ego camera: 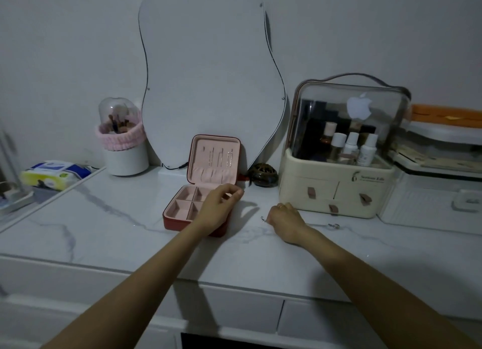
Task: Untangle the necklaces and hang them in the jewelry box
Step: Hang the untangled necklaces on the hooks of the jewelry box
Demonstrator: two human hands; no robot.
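Note:
A red jewelry box (180,222) with a pink lining stands open on the marble top, its lid (216,161) upright with several thin chains hanging inside. My left hand (219,205) hovers over the box's right compartments, thumb and fingers pinched together; whether it holds anything I cannot make out. My right hand (285,219) rests curled on the table to the right of the box. A thin silver necklace (263,219) shows at its left side, and the chain runs on to a clasp (334,226) at its right.
A wavy mirror (208,75) leans on the wall behind the box. A cream cosmetics organizer (336,192) stands at the right, a dark round dish (263,178) beside it. A brush cup (124,150) and tissue pack (52,175) sit at the left. Drawers lie below the table edge.

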